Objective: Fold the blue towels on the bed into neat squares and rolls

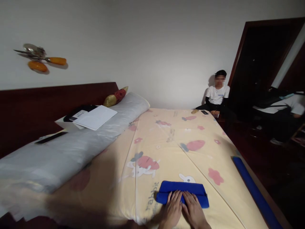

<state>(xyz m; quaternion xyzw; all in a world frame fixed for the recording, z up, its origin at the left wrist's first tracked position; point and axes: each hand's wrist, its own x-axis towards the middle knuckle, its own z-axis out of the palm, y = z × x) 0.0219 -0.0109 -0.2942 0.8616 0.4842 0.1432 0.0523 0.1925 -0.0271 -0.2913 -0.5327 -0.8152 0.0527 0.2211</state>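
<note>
Cloth, blue and folded into a flat band, lies on the near part of the bedsheet, under both hands. Left hand and right hand rest on it from above, side by side, fingers stretched out and nearly straight, pressing rather than gripping; neither seems to have anything pinched between thumb and fingers. It should be light, soft and bendy, with little risk of breaking; the folded layers probably slide or spring apart if only one is lifted. The best hold looks to be at the two short ends, thumbs above and fingers underneath, so that all the layers come together. No brand or writing can be made out on it. On the sheet, just left of the cloth, the printed word "rabbit" reads clearly, with fainter lettering below. A pale label by the white paper and a blue mark on the seated person's shirt are too small to read.
</note>
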